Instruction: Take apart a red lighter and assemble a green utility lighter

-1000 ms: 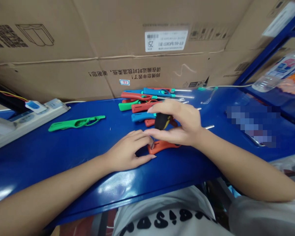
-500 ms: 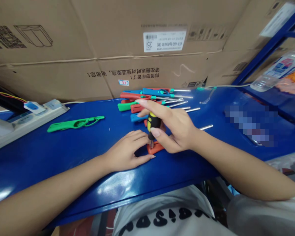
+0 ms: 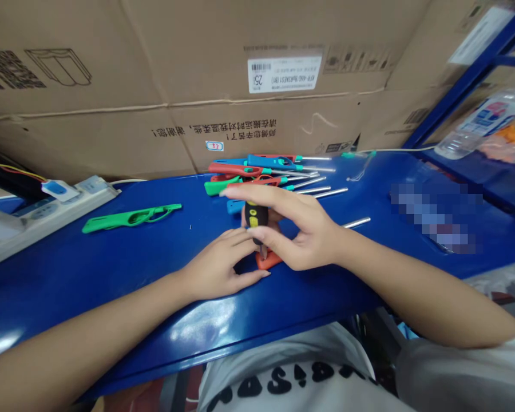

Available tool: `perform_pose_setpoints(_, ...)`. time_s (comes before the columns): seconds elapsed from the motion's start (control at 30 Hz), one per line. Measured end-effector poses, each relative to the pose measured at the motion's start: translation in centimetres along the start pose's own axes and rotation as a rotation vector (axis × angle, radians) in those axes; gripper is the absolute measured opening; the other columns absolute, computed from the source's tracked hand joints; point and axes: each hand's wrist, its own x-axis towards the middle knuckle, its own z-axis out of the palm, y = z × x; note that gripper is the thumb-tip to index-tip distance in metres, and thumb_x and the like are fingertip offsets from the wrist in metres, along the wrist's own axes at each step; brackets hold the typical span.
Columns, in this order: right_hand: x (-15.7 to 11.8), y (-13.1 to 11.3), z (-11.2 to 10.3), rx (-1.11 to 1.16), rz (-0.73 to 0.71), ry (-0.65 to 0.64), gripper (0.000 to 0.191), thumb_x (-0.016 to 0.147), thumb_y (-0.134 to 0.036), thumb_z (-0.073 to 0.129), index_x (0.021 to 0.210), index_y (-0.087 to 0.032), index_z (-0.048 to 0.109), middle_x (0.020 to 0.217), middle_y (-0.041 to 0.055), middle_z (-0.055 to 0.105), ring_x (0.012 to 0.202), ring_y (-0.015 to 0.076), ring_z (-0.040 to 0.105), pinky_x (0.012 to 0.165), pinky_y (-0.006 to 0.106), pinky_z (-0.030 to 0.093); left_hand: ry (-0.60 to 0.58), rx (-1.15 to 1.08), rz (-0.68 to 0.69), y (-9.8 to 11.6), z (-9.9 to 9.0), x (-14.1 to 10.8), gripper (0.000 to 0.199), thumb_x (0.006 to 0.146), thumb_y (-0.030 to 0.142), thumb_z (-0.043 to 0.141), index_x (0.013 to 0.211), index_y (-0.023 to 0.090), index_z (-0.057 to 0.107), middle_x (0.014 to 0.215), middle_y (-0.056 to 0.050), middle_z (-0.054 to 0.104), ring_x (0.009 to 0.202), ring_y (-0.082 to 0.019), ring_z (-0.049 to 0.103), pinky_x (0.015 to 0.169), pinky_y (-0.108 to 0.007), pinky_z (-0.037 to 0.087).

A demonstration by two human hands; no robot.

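Observation:
My right hand is closed round a stubby screwdriver with a black and yellow handle. The driver stands nearly upright, its tip down at the handle end of an orange-red gas lighter. That lighter lies flat on the table, mostly hidden under my right hand, and its metal tube comes out to the right. My left hand rests on the table, thumb along the lighter's near side and fingers at its far side by the driver's shaft; their tips are partly hidden.
Several red, blue and green lighters are piled behind my hands. A green lighter shell and a tiny screw lie to the left. A power strip, a cardboard box and a plastic bottle border the blue table.
The screwdriver's handle has tilted a little to the left and my right hand has shifted left and slightly down with it. My left hand has hardly moved.

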Motion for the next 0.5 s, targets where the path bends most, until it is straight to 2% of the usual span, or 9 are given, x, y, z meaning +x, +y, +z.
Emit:
perform_pose_setpoints(0.07, -0.15, 0.24, -0.01, -0.091, -0.056, 0.079, 0.034, 0.097, -0.031, 0.064, 0.127, -0.015, 0.059, 0.12, 0.0059, 0.075, 0.109, 0.0135, 0.072, 0.095, 0.024, 0.058, -0.005, 0.0, -0.017, 0.03, -0.05, 0.04, 0.027, 0.094, 0.038, 0.067, 0.113, 0.019, 0.066, 0.106, -0.008, 0.071, 0.1, -0.027, 0.065, 0.092, -0.043, 0.052)
perform_pose_setpoints(0.13, -0.24, 0.45, -0.05, -0.162, -0.11, 0.116, 0.037, 0.094, -0.035, 0.069, 0.126, -0.017, 0.06, 0.111, 0.0028, 0.077, 0.098, 0.0122, 0.074, 0.088, 0.022, 0.059, -0.003, -0.003, -0.02, 0.09, -0.1, 0.11, 0.025, 0.094, 0.038, 0.068, 0.112, 0.02, 0.066, 0.099, -0.007, 0.071, 0.094, -0.025, 0.065, 0.088, -0.041, 0.052)
perform_pose_setpoints(0.23, 0.03, 0.23, -0.18, -0.063, -0.061, 0.052, 0.036, 0.106, -0.028, 0.043, 0.138, -0.015, 0.052, 0.125, 0.0068, 0.073, 0.113, 0.0124, 0.071, 0.092, 0.025, 0.058, -0.003, -0.014, -0.01, 0.14, -0.12, 0.21, 0.026, 0.094, 0.038, 0.067, 0.112, 0.019, 0.065, 0.109, -0.008, 0.07, 0.102, -0.026, 0.065, 0.092, -0.041, 0.051)
perform_pose_setpoints(0.3, 0.3, -0.09, -0.32, 0.028, 0.01, -0.003, 0.038, 0.108, -0.021, 0.032, 0.141, -0.012, 0.049, 0.133, 0.0088, 0.068, 0.121, 0.012, 0.067, 0.098, 0.027, 0.057, -0.012, -0.023, -0.009, 0.13, -0.08, 0.2, 0.026, 0.094, 0.037, 0.067, 0.113, 0.019, 0.064, 0.12, -0.01, 0.069, 0.112, -0.028, 0.063, 0.097, -0.042, 0.05)
perform_pose_setpoints(0.37, 0.36, -0.2, -0.45, 0.003, 0.007, 0.002, 0.032, 0.106, -0.024, 0.042, 0.133, -0.013, 0.055, 0.127, 0.0074, 0.072, 0.113, 0.0119, 0.07, 0.096, 0.026, 0.057, -0.02, -0.029, -0.017, 0.09, -0.05, 0.15, 0.026, 0.094, 0.037, 0.067, 0.112, 0.019, 0.064, 0.118, -0.009, 0.07, 0.111, -0.028, 0.064, 0.096, -0.043, 0.05)
perform_pose_setpoints(0.43, 0.22, -0.08, -0.51, -0.107, -0.042, 0.055, 0.028, 0.101, -0.03, 0.057, 0.124, -0.015, 0.061, 0.114, 0.005, 0.076, 0.1, 0.0127, 0.074, 0.087, 0.024, 0.059, -0.02, -0.025, -0.029, 0.08, -0.05, 0.12, 0.026, 0.094, 0.039, 0.066, 0.109, 0.018, 0.065, 0.107, -0.008, 0.072, 0.101, -0.027, 0.066, 0.091, -0.042, 0.052)
perform_pose_setpoints(0.5, 0.06, 0.05, -0.45, -0.166, -0.076, 0.072, 0.029, 0.101, -0.032, 0.056, 0.124, -0.016, 0.061, 0.109, 0.0047, 0.077, 0.099, 0.0139, 0.074, 0.084, 0.025, 0.059, -0.018, -0.025, -0.033, 0.11, -0.1, 0.15, 0.026, 0.095, 0.04, 0.065, 0.108, 0.018, 0.065, 0.104, -0.008, 0.072, 0.097, -0.026, 0.066, 0.089, -0.042, 0.053)
